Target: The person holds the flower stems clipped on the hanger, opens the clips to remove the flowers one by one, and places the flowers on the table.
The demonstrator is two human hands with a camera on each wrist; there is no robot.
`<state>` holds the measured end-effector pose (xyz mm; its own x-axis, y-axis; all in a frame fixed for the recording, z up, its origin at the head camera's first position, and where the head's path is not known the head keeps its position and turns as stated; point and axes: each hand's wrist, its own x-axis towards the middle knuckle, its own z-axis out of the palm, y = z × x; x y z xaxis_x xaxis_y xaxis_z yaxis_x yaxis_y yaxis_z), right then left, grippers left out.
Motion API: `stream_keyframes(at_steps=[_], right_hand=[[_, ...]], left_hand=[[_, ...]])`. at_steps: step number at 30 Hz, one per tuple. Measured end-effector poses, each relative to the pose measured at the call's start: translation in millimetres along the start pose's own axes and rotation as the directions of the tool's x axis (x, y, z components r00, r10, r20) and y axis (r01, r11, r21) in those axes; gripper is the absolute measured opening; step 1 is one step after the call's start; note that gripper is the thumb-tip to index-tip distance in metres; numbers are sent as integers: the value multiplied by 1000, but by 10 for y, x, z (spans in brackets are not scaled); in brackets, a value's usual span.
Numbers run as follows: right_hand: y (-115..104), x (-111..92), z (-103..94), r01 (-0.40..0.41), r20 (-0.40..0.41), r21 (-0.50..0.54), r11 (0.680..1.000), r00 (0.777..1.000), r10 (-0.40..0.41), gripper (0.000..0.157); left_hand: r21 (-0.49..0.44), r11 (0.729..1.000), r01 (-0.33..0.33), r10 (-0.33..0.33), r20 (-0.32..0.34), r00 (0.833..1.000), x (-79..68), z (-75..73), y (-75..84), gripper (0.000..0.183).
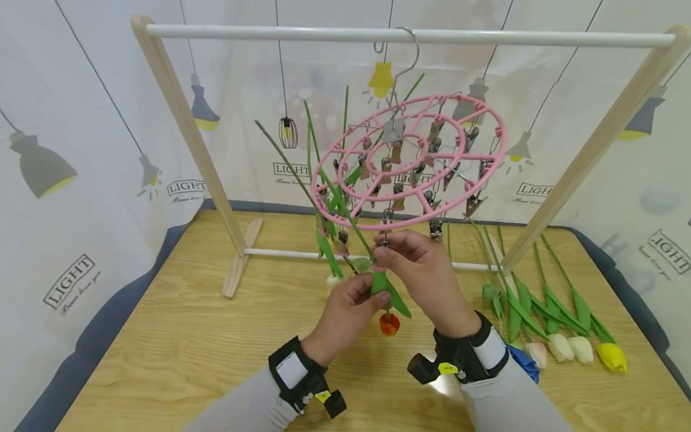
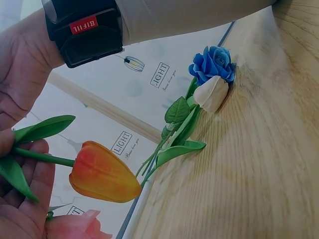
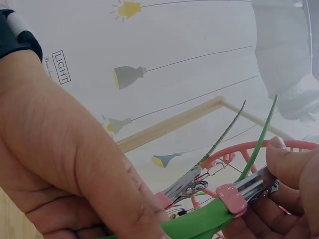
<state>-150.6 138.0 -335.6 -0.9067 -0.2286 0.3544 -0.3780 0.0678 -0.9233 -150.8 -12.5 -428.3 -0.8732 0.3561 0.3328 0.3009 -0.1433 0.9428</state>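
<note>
An orange tulip [image 1: 389,324] hangs head down below my hands, its stem passing up beside the pink round clip hanger [image 1: 504,141]. My left hand [image 1: 345,312] pinches its stem and green leaves just above the bloom. With thumb and fingers, my right hand [image 1: 429,282] holds a metal clip [image 3: 254,185] on the hanger's near rim. The clip's pink tips [image 3: 233,199] lie against the leaves in the right wrist view. To the left, a white flower [image 1: 334,281] also hangs upside down, partly hidden by my left hand. A pink flower [image 2: 79,226] shows beneath the tulip in the left wrist view.
The hanger hooks over the white bar [image 1: 270,33] of a wooden-legged stand [image 1: 189,132]. Several metal clips dangle from its rings. On the table's right lie a yellow tulip [image 1: 612,357], white tulips [image 1: 561,348] and a blue rose [image 2: 212,64], stems pointing toward the back.
</note>
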Motion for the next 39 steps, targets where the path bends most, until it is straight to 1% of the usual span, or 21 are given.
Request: stream_keyframes(at_steps=[4,9,12,15,19,22,25,29,33,35,37,39], right_hand=[[0,3,-14,16,17,18,1000,1000,-16,23],[20,8,-21,22,23,21,1000,999,-22,20],[16,-1,-28,25,22,13,1000,999,-25,20],[9,-11,-34,35,18,5,999,999,-35,20],[-2,-23,-33,60,3,12,998,998,-60,20],[-12,-37,-22,70,-1,36,997,998,-70,20],[-32,-50,-9,74,0,56,996,997,-74,20],[-64,-61,-11,78,4,79,994,997,-78,18],[-93,-69,-23,79,8,89,993,997,-80,17],[-100,-71,-29,80,14,94,992,997,-82,17],[-102,-72,-35,83,26,94,992,996,-86,18],[-100,-74,-41,87,43,91,992,995,-91,19]], left_hand=[[0,1000,7,-7,10,1000,-1,3,30,16],[20,999,27,-27,16,1000,-19,18,186,14],[30,999,20,-21,20,1000,-24,33,262,15],[29,999,20,-21,25,999,-20,42,284,14],[34,999,23,-24,39,999,-7,49,275,12],[70,997,16,-19,44,999,-29,41,273,10],[128,992,19,-23,33,999,-78,24,311,8],[193,981,27,-31,19,999,-137,-8,405,8],[194,979,62,-66,12,998,-196,-73,505,16],[187,980,66,-69,12,998,-223,-117,533,21],[195,979,55,-58,10,998,-244,-171,541,24],[205,978,34,-34,-1,999,-257,-238,532,22]])
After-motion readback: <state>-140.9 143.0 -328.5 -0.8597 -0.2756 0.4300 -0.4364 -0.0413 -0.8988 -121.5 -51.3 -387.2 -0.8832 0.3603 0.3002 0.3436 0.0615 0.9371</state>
